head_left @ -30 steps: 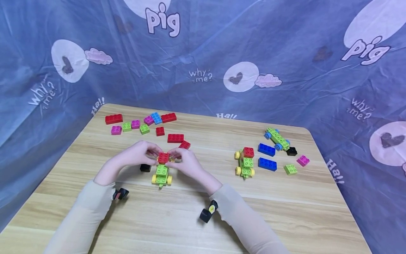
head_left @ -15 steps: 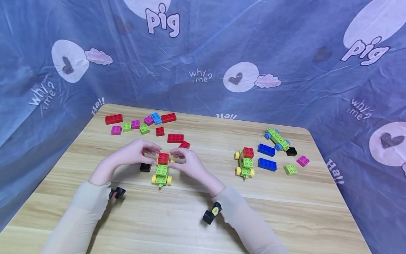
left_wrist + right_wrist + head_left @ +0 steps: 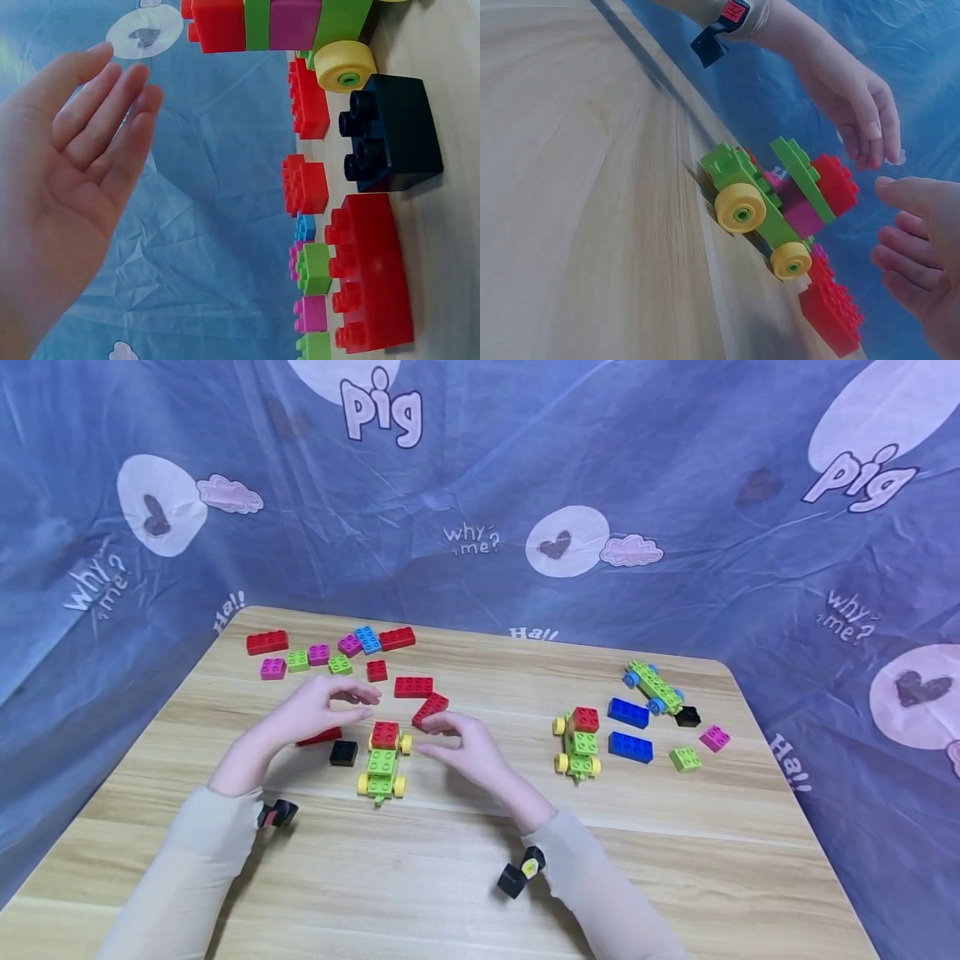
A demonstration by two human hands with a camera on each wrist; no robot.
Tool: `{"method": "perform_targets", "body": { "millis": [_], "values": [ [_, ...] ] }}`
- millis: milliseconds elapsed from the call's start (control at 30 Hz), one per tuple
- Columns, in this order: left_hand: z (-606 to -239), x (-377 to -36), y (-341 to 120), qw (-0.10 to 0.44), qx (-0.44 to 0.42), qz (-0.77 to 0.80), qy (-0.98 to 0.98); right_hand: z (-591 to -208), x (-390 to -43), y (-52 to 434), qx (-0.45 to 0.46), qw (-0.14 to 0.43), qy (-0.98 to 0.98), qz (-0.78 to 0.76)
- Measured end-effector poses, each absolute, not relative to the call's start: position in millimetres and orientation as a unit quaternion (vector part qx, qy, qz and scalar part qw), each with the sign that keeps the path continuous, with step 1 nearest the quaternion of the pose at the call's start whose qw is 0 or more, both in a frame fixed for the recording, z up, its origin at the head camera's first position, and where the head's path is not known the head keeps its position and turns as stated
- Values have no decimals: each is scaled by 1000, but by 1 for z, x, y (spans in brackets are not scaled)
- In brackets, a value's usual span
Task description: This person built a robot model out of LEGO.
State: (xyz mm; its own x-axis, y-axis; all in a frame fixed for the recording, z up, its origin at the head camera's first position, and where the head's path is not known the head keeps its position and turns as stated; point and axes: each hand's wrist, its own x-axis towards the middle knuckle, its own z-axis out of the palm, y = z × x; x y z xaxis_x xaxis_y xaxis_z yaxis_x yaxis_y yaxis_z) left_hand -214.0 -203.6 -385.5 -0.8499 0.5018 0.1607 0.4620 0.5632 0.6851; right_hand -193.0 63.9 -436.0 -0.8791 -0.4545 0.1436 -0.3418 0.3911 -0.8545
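A toy car (image 3: 382, 763) with a lime-green base and yellow wheels stands on the table between my hands. The right wrist view shows its stack (image 3: 804, 217): a magenta brick, a lime-green layer over it, then a red brick (image 3: 386, 734) on top. My left hand (image 3: 315, 708) hovers to the car's left, fingers relaxed and nothing in them; the left wrist view shows its bare palm (image 3: 67, 172). My right hand (image 3: 471, 750) is held off the car's right side, thumb and fingers apart around nothing. A black brick (image 3: 343, 753) and a long red brick (image 3: 321, 737) lie below my left hand.
Red, pink, lime and blue bricks lie at the back left, among them a red brick (image 3: 414, 687). To the right stands a second yellow-wheeled car (image 3: 582, 745), beside two blue bricks (image 3: 631, 747). Behind them is a blue-wheeled green car base (image 3: 654, 687).
Both hands held the red brick on top of the car a second ago. They have let go and drawn apart to either side, uncovering red bricks; the car stays in place.
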Motion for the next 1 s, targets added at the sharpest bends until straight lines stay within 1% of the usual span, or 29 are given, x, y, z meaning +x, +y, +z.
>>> {"method": "perform_targets", "body": {
  "millis": [367,600,800,1000],
  "values": [
    [-366,-229,-208,-68,204,394,894,-432,-186,89,-223,37,841,-492],
    [-357,-241,-209,-146,229,390,880,-437,-184,104,-225,31,846,-482],
    [-354,-257,-212,-157,218,394,879,-442,-181,114,-221,36,855,-467],
    [-358,-278,-216,-151,178,397,888,-442,-178,120,-219,42,855,-469]
  ]
}}
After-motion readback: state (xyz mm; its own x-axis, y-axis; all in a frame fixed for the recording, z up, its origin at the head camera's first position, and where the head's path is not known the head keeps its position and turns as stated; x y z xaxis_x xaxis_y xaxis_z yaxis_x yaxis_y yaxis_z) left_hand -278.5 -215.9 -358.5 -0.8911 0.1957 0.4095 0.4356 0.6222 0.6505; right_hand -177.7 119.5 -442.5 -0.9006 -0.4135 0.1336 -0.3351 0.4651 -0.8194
